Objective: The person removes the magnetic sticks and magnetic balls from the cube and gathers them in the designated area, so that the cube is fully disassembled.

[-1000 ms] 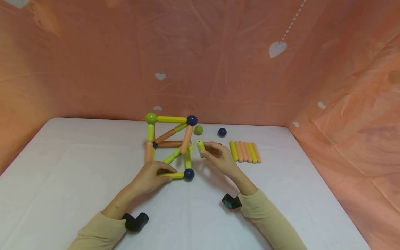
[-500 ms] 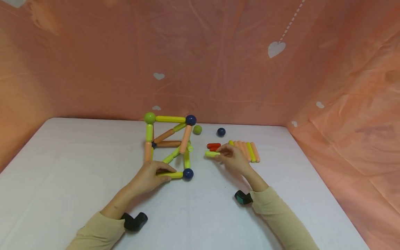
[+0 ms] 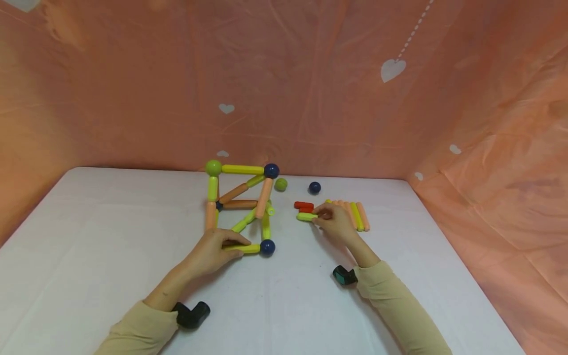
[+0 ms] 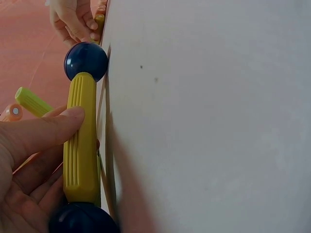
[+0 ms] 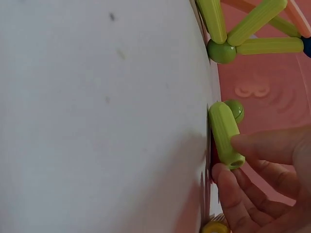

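Observation:
My left hand (image 3: 216,250) grips the yellow stick (image 4: 81,141) at the front of a frame built of sticks and balls; a dark blue ball (image 3: 267,247) joins that stick's right end. To the right, my right hand (image 3: 338,224) pinches one end of a short light green stick (image 3: 306,216), which lies sideways just in front of two red sticks (image 3: 303,205). In the right wrist view, thumb and fingers touch the green stick (image 5: 224,133) near its hollow end. An orange stick (image 3: 264,198) slants down from the frame's upper blue ball (image 3: 271,170).
A loose green ball (image 3: 281,185) and a loose blue ball (image 3: 314,188) lie behind the red sticks. Right of my right hand is a row of orange and yellow sticks (image 3: 363,216), partly hidden by it. Pink cloth (image 3: 310,88) hangs behind the white table (image 3: 284,305).
My right hand has moved right from beside the frame with the light green stick, which has turned from upright to sideways near the red sticks. My left hand keeps its grip in place.

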### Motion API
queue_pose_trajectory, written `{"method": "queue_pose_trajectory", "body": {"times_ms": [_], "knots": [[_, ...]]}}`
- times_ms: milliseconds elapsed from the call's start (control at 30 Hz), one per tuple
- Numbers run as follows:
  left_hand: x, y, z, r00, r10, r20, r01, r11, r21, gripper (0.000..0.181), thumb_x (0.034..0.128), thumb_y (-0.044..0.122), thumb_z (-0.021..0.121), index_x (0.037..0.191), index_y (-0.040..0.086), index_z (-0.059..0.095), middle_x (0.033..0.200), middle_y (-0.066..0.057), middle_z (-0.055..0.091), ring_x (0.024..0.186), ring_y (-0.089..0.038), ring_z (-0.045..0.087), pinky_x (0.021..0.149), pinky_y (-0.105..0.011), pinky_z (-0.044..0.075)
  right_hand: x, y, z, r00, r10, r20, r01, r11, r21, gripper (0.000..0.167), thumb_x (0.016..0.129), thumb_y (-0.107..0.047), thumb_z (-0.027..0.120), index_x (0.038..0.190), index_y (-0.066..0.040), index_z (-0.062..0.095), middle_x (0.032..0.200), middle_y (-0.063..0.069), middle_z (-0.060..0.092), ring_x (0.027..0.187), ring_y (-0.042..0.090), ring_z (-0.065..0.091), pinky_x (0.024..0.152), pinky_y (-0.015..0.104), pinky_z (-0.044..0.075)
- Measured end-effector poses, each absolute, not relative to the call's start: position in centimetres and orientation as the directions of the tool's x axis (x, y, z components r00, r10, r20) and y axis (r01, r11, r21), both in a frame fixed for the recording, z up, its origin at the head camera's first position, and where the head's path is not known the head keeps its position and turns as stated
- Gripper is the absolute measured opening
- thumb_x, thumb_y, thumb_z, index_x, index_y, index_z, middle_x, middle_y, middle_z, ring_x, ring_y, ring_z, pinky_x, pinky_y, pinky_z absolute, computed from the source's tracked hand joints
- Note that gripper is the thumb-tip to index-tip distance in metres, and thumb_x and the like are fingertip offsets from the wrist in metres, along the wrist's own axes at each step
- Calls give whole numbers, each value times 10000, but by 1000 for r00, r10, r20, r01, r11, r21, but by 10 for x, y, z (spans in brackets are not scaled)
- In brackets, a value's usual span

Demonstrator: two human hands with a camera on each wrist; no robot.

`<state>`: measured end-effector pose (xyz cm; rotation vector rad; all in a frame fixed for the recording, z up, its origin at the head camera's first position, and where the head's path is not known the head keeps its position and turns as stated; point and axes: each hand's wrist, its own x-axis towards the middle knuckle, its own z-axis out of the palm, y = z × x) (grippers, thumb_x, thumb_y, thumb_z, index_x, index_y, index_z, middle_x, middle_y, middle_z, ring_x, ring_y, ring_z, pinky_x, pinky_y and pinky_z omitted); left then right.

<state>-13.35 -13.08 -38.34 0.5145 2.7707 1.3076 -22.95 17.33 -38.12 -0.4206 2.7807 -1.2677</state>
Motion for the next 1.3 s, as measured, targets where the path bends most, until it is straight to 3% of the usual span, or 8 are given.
{"method": "queue_pose_trajectory", "body": {"times_ms": [500,667,833,967,1100,1200,1300], "knots": [[-133,-130,-384,-944,312,110,284,590,756,194,826,17,717,1000,95,749,982,-45,720,979,-243,625,883,-469,506,-230,157,-376,-968,-242,60,-203,625,-754,171,865,-79,681,1021,-9,679,1050,147,682,883,249,634,721,248,527],[-133,-131,-384,-942,312,119,291,589,754,195,821,12,720,996,92,749,975,-45,721,971,-240,626,874,-466,510,-228,142,-374,-939,-306,156,-289,460,-840,232,877,-80,674,1065,53,647,1046,204,677,839,174,624,718,191,493],[-133,-131,-384,-943,312,118,291,595,749,196,818,13,722,996,91,750,972,-45,722,968,-240,625,874,-470,505,-222,124,-368,-926,-286,246,-331,302,-894,300,893,-81,664,1147,68,606,1007,237,669,836,147,640,746,171,504],[-134,-131,-384,-942,312,123,295,597,746,197,817,13,722,996,90,749,971,-44,722,970,-242,625,877,-472,504,-219,110,-363,-931,-224,287,-339,243,-909,312,892,-96,673,1175,18,605,978,227,674,809,231,657,707,255,547],[-134,-131,-385,-939,317,133,307,598,740,196,816,14,723,995,90,749,967,-41,723,965,-241,627,872,-469,506,-218,98,-362,-937,-161,309,-334,157,-930,325,880,-66,680,1188,-2,600,967,227,674,751,148,654,709,400,572],[-135,-131,-385,-939,317,132,307,600,739,196,814,11,723,992,91,750,964,-39,723,961,-238,626,870,-466,506,-218,88,-361,-939,-116,323,-332,67,-941,332,867,-27,680,1182,15,583,977,234,670,731,55,650,703,352,577],[-135,-131,-385,-940,314,133,306,603,736,195,813,7,722,988,88,750,960,-40,723,957,-235,626,867,-463,507,-216,77,-359,-947,-77,312,-314,5,-950,381,847,-24,697,1194,20,547,1012,238,658,780,59,658,717,264,564]]}}
